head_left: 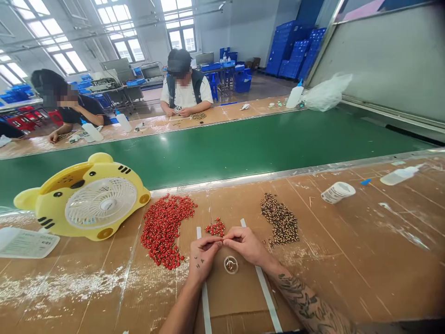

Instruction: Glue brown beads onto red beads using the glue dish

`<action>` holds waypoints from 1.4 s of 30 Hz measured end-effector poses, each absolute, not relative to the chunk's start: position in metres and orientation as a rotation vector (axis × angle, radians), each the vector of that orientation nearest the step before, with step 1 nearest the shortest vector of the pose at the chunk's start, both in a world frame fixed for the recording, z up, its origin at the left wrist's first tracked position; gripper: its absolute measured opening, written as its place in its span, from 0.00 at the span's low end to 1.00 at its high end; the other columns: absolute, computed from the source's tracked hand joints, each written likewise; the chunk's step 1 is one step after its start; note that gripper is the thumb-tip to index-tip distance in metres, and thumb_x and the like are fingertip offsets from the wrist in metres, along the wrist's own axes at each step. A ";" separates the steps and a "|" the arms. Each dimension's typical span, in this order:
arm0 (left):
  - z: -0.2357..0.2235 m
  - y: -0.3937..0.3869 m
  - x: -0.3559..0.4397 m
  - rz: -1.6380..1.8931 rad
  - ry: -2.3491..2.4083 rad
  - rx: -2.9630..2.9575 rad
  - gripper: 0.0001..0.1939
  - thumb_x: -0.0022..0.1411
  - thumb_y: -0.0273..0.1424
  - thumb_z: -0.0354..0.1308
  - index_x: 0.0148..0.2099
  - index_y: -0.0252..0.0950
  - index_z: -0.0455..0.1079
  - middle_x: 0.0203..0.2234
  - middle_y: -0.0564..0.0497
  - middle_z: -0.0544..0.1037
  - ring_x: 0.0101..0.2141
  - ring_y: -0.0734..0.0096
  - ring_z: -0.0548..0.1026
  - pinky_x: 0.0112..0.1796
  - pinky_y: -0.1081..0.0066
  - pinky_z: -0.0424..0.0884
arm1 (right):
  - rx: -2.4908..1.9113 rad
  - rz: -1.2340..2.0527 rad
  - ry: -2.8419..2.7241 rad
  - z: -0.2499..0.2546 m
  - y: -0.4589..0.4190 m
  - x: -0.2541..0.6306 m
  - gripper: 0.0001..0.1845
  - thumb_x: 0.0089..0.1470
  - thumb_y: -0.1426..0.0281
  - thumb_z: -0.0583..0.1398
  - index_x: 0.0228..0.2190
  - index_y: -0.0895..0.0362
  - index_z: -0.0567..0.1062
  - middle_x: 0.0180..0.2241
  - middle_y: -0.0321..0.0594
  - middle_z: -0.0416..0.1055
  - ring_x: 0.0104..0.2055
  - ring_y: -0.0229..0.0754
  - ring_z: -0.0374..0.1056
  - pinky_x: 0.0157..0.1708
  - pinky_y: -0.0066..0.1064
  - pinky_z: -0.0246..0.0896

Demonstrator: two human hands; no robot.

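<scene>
My left hand (pixel 203 256) and my right hand (pixel 246 243) meet fingertip to fingertip over a cardboard sheet (pixel 239 290). Both are pinched on a tiny piece I cannot make out. Just beyond the fingertips lies a small cluster of red pieces (pixel 216 228). A big pile of red pieces (pixel 163 229) spreads to the left, and a pile of dark brown pieces (pixel 281 223) lies to the right. A small round clear cap (pixel 231 265) sits between my wrists. Two white tape strips (pixel 266 292) run along the cardboard.
A yellow tiger-shaped fan (pixel 86 197) lies at the left beside a white card (pixel 26 242). A tape roll (pixel 337 192) and a squeeze bottle (pixel 399 175) lie at the right. A green conveyor belt (pixel 225 144) runs beyond the bench; two people work across it.
</scene>
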State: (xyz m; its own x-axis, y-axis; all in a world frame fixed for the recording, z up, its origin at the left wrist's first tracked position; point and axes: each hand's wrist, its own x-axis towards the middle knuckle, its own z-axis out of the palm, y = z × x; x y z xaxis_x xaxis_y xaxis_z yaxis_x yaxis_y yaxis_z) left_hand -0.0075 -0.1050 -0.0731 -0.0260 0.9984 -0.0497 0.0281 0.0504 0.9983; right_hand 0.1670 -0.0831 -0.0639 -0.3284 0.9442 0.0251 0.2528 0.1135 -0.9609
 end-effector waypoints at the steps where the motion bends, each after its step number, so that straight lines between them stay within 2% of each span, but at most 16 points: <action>1: -0.073 -0.104 -0.008 1.187 1.286 1.209 0.06 0.51 0.32 0.66 0.31 0.35 0.81 0.26 0.46 0.84 0.28 0.64 0.80 0.30 0.72 0.76 | -1.171 1.236 -1.698 -0.063 -0.083 0.167 0.07 0.54 0.69 0.62 0.30 0.57 0.81 0.31 0.39 0.77 0.34 0.42 0.71 0.36 0.30 0.63; 3: -0.073 -0.102 -0.011 1.217 1.318 1.286 0.06 0.53 0.33 0.65 0.32 0.36 0.80 0.27 0.47 0.83 0.29 0.65 0.80 0.31 0.71 0.76 | -1.151 1.186 -1.717 -0.061 -0.082 0.171 0.06 0.54 0.69 0.63 0.32 0.56 0.82 0.32 0.40 0.78 0.36 0.42 0.72 0.38 0.31 0.64; 6: -0.072 -0.096 -0.021 1.259 1.434 1.482 0.07 0.58 0.32 0.61 0.35 0.37 0.80 0.32 0.47 0.83 0.34 0.63 0.79 0.38 0.68 0.75 | -1.150 1.065 -1.738 -0.060 -0.080 0.180 0.07 0.54 0.69 0.63 0.35 0.56 0.81 0.35 0.41 0.78 0.38 0.42 0.72 0.40 0.32 0.63; 12: -0.069 -0.084 -0.026 1.028 1.612 1.944 0.10 0.63 0.29 0.56 0.41 0.41 0.79 0.35 0.48 0.83 0.38 0.61 0.77 0.41 0.62 0.73 | -1.179 0.935 -1.855 -0.057 -0.081 0.196 0.09 0.57 0.67 0.61 0.32 0.57 0.81 0.29 0.40 0.75 0.31 0.41 0.69 0.33 0.31 0.61; 17: -0.054 -0.098 -0.051 1.107 1.806 2.086 0.11 0.64 0.32 0.54 0.40 0.37 0.78 0.38 0.44 0.80 0.41 0.59 0.76 0.44 0.61 0.71 | -1.065 0.998 -2.056 -0.051 -0.086 0.200 0.10 0.57 0.67 0.60 0.31 0.56 0.82 0.26 0.38 0.74 0.28 0.39 0.67 0.31 0.29 0.59; 23: -0.039 -0.140 -0.110 0.590 1.855 2.160 0.10 0.65 0.31 0.53 0.41 0.39 0.76 0.36 0.48 0.79 0.32 0.65 0.78 0.33 0.69 0.73 | -1.053 1.089 -2.129 -0.053 -0.091 0.197 0.07 0.54 0.67 0.63 0.34 0.55 0.81 0.28 0.37 0.74 0.29 0.39 0.67 0.30 0.28 0.59; 28: -0.043 -0.153 -0.108 0.467 1.831 2.265 0.13 0.64 0.27 0.51 0.43 0.40 0.77 0.41 0.45 0.80 0.41 0.60 0.78 0.42 0.65 0.73 | -1.023 1.119 -2.129 -0.054 -0.094 0.190 0.07 0.55 0.67 0.63 0.31 0.55 0.82 0.28 0.38 0.75 0.30 0.40 0.68 0.31 0.29 0.58; 31: -0.044 -0.147 -0.103 0.396 1.841 2.286 0.14 0.65 0.25 0.49 0.41 0.39 0.77 0.38 0.44 0.80 0.40 0.58 0.77 0.43 0.63 0.72 | -0.969 1.126 -2.117 -0.055 -0.094 0.190 0.09 0.57 0.68 0.62 0.29 0.55 0.82 0.28 0.39 0.76 0.31 0.41 0.68 0.31 0.29 0.58; 37: -0.031 -0.133 -0.102 0.155 1.747 2.263 0.13 0.61 0.22 0.49 0.37 0.37 0.75 0.32 0.46 0.77 0.36 0.61 0.76 0.37 0.68 0.70 | -1.018 1.103 -2.107 -0.056 -0.093 0.189 0.06 0.54 0.68 0.64 0.32 0.55 0.81 0.28 0.37 0.74 0.29 0.39 0.67 0.30 0.28 0.59; 42: -0.021 -0.126 -0.092 0.265 1.681 2.169 0.12 0.57 0.22 0.50 0.32 0.36 0.74 0.27 0.49 0.76 0.29 0.66 0.75 0.32 0.71 0.66 | -0.980 1.076 -2.156 -0.057 -0.091 0.187 0.05 0.54 0.71 0.64 0.30 0.54 0.82 0.28 0.36 0.72 0.30 0.38 0.67 0.29 0.27 0.57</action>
State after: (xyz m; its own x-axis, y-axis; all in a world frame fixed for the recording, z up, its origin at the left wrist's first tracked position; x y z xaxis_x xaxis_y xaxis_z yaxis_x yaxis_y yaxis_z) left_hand -0.0923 -0.1263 -0.0212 0.2659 0.9604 -0.0834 0.8883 -0.2106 0.4081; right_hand 0.1872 -0.0910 -0.0570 -0.5941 0.7927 0.1363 0.3676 0.4183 -0.8306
